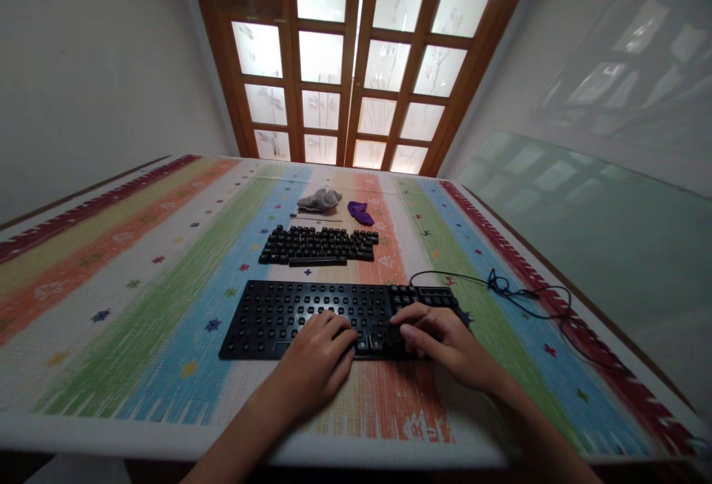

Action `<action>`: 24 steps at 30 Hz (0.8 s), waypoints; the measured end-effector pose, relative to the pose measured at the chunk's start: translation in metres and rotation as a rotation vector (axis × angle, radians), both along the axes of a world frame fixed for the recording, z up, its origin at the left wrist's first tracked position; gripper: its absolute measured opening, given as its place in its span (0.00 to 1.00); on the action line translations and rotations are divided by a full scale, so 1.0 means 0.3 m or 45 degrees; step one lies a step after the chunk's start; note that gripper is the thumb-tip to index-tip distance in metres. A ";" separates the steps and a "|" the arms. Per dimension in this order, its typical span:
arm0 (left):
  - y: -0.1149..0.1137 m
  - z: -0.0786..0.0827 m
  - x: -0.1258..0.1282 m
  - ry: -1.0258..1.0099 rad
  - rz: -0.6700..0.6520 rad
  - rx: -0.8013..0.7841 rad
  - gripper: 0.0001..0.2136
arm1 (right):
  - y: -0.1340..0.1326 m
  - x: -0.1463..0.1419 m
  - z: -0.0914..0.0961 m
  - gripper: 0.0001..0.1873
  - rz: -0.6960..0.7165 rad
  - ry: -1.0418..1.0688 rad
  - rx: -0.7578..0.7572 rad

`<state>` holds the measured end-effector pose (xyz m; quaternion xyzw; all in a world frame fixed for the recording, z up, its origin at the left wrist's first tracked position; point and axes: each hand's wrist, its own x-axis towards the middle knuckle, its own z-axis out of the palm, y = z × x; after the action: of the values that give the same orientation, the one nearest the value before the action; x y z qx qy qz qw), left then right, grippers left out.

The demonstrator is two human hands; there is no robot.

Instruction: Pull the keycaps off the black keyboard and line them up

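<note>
A black keyboard lies at the front of the table. Bare switch posts show over its main section, while keycaps still sit on part of its right end and a few beside the bottom edge. My left hand rests palm down over its lower middle, fingers stretched across the front edge. Over the right section, my right hand has thumb and forefinger drawn close together; whatever may be between them is hidden. Behind the keyboard, loose black keycaps stand grouped in rows, with a long spacebar along their front.
A grey crumpled cloth and a purple cloth-like piece lie farther back, near a thin stick. The keyboard's black cable loops to the right. A striped tablecloth covers the table; walls flank it, and glazed doors stand beyond.
</note>
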<state>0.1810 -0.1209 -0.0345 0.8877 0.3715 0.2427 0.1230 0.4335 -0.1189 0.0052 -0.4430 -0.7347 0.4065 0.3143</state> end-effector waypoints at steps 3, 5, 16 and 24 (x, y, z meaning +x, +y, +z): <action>0.003 -0.004 0.002 0.012 -0.012 0.007 0.08 | -0.003 -0.006 0.003 0.15 0.013 -0.038 0.024; 0.005 -0.006 0.004 0.017 -0.012 0.006 0.08 | -0.008 -0.011 0.002 0.14 0.021 -0.056 0.027; 0.011 0.000 0.020 0.083 0.007 0.039 0.05 | -0.026 -0.029 -0.023 0.14 -0.045 -0.008 -0.017; 0.006 0.001 0.007 0.008 0.019 0.030 0.05 | -0.043 -0.031 -0.046 0.15 -0.093 0.157 -0.175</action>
<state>0.1831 -0.1192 -0.0342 0.8871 0.3754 0.2453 0.1096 0.4241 -0.1319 -0.0086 -0.4642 -0.6677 0.4707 0.3422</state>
